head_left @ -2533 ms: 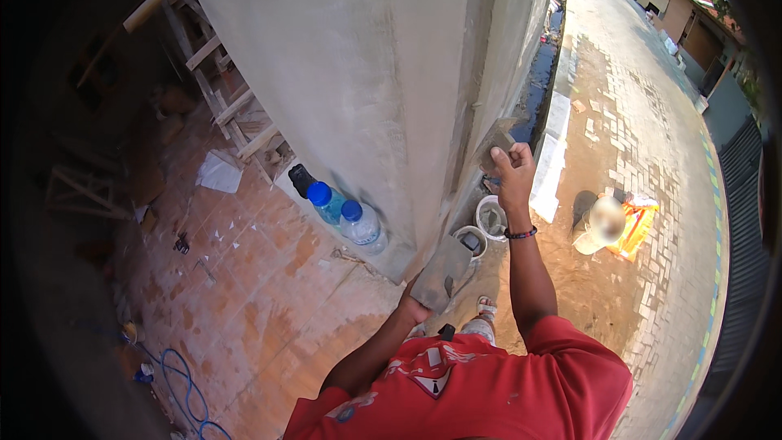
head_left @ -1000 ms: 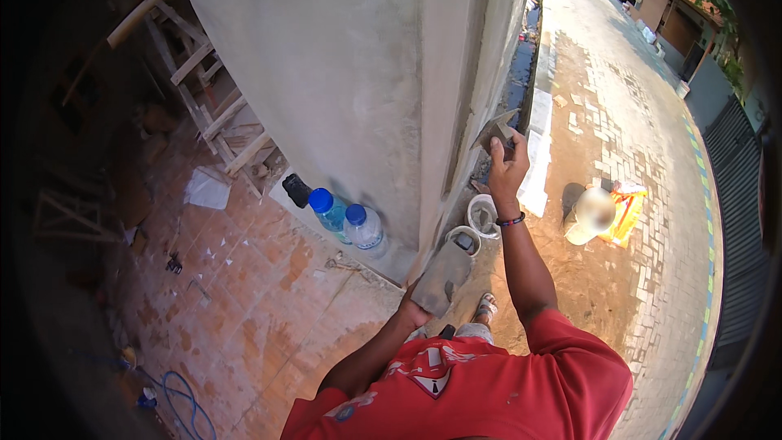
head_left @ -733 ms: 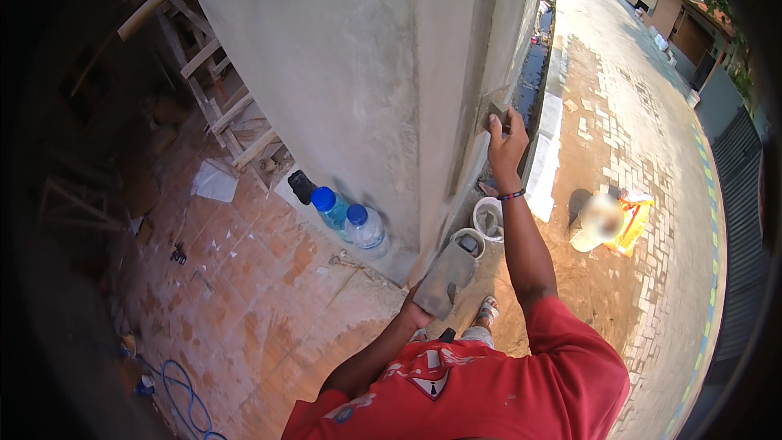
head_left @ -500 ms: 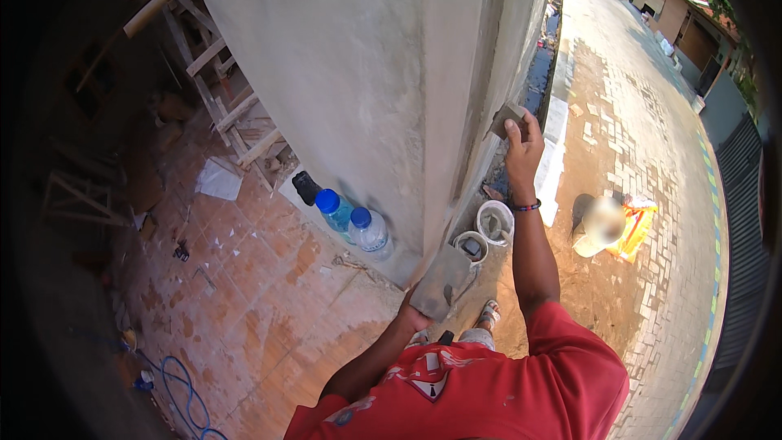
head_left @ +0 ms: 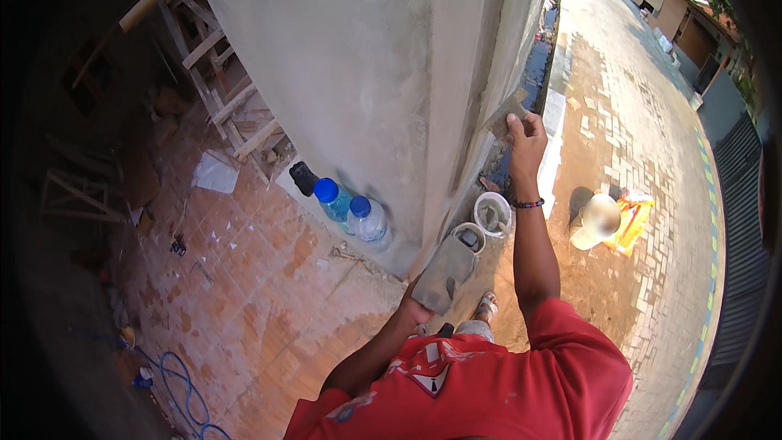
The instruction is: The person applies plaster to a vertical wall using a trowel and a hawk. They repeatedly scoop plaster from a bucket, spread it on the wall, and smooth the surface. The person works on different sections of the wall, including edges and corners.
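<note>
My left hand grips a flat grey rectangular board by its near end; a dark lump or stain shows near the board's right edge. My right hand is raised, thumb and fingers pinching a small flat grey scraper plate. This plate lies at the outer edge of the grey plastered wall; whether it touches the surface I cannot tell. Beneath the right forearm stand a white bucket and a smaller white pail with something dark inside.
Two blue-capped bottles and a black item stand at the wall's foot. Wooden scaffolding is at left, above a stained tiled floor with a blue hose. A narrow ditch runs beside the paved lane.
The small plate in my right hand has tilted and shifted slightly along the wall edge. My left hand still holds the board, almost in the same place.
</note>
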Demonstrator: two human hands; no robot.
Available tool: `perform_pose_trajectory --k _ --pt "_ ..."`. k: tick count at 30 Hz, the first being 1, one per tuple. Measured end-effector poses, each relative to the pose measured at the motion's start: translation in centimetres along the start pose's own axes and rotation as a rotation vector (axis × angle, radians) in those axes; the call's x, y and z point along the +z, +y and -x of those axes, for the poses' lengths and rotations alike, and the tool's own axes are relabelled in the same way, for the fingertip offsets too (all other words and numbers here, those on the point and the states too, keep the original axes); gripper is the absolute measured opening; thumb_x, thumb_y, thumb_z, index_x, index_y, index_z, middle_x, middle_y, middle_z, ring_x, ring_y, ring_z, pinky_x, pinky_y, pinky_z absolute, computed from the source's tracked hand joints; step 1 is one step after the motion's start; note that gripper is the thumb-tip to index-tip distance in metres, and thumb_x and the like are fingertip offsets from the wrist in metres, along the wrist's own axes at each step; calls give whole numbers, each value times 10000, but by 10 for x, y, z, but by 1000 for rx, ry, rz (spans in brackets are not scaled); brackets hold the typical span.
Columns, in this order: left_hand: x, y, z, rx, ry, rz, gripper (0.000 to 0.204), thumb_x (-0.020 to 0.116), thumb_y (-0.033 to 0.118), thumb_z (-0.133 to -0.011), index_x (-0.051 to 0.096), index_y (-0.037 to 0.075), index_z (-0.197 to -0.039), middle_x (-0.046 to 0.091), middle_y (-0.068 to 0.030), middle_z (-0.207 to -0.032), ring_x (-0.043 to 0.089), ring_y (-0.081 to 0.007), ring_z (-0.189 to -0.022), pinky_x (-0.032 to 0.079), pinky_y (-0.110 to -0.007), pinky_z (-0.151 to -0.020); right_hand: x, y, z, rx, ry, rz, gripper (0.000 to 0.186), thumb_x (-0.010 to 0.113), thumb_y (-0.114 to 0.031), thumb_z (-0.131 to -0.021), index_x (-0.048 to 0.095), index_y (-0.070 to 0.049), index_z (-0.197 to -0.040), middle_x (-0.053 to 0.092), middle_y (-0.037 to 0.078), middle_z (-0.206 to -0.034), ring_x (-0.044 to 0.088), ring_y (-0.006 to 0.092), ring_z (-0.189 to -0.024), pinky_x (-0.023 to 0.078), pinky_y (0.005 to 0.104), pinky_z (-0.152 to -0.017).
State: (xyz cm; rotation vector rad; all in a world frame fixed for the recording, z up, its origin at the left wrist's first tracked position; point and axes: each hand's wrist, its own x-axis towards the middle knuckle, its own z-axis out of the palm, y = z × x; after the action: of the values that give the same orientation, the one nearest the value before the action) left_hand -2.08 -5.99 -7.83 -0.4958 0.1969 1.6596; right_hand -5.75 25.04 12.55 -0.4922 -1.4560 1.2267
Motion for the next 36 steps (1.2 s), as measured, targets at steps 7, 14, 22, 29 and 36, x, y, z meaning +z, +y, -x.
perform_pose_trajectory --k 7,14,22,29,36 --pt "15 1 3 -38 -70 41 362 464 291 -916 572 44 -1158 628 -142 -1066 617 -278 -965 515 -421 -837 12 -29 36 -312 109 269 298 756 -138 -749 585 20 -936 599 129 -971 596 189 -852 502 263 -601" --pt "-8 2 -6 -26 -18 31 398 476 317 -900 567 35 -1167 623 -154 -1099 614 -294 -984 503 -419 -865 42 -57 25 -565 201 547 367 801 -174 -679 571 -2 -907 545 154 -924 517 330 -905 419 406 -789" --pt "11 -3 8 -55 -72 14 391 465 304 -907 569 40 -1174 623 -145 -1113 614 -287 -994 505 -416 -871 30 9 75 -441 88 738 391 784 -189 -696 534 -6 -934 521 150 -915 493 341 -893 392 419 -784" --pt "9 3 10 -50 -123 11 360 468 269 -919 561 51 -1190 623 -132 -1110 616 -273 -984 518 -411 -846 30 -44 59 -455 173 529 397 794 -186 -701 538 7 -935 514 137 -902 505 311 -866 405 387 -765" --pt "12 -5 -5 -55 -131 -46 353 481 258 -916 561 42 -1184 627 -126 -1091 619 -260 -973 522 -385 -832 53 -72 7 -570 181 604 391 782 -210 -710 543 -9 -945 527 147 -923 494 333 -904 399 402 -790"
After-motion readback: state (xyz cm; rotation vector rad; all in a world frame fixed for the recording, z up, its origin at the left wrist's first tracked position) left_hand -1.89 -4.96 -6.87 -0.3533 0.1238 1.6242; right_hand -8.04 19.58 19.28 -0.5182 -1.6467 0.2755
